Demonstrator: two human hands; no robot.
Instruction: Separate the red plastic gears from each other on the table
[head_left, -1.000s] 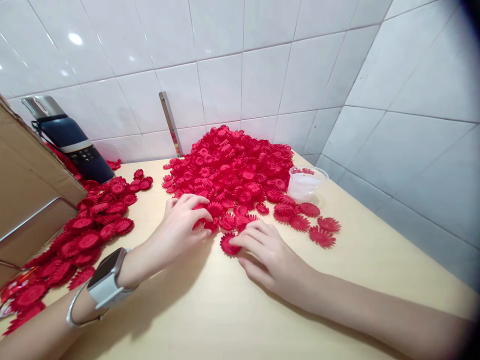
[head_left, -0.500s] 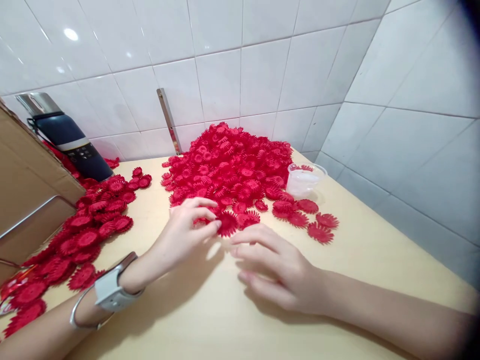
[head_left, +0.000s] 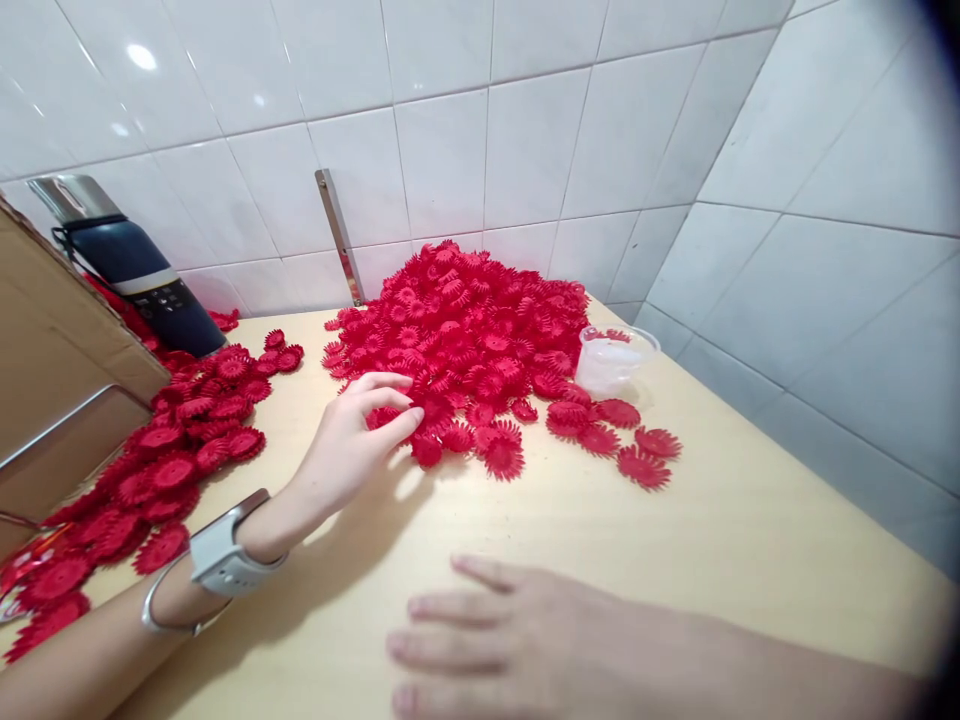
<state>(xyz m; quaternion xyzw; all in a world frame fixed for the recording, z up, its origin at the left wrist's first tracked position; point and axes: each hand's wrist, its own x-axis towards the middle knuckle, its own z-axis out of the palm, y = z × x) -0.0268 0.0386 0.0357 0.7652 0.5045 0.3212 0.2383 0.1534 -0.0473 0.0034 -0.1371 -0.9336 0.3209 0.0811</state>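
Now that your right hand has pulled back flat, fingers spread & empty, your left hand w/ loose, open fingers touches the red flower pile.

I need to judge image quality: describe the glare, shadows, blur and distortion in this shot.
Head view: lamp glare on the wall tiles; soft shadow under the left hand on the table; right hand slightly blurred; straight tile lines bowed; dark vignette at the right corners.

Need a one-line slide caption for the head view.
Left hand reaches into a heap of red toothed discs on the table; right hand lies flat, apart.
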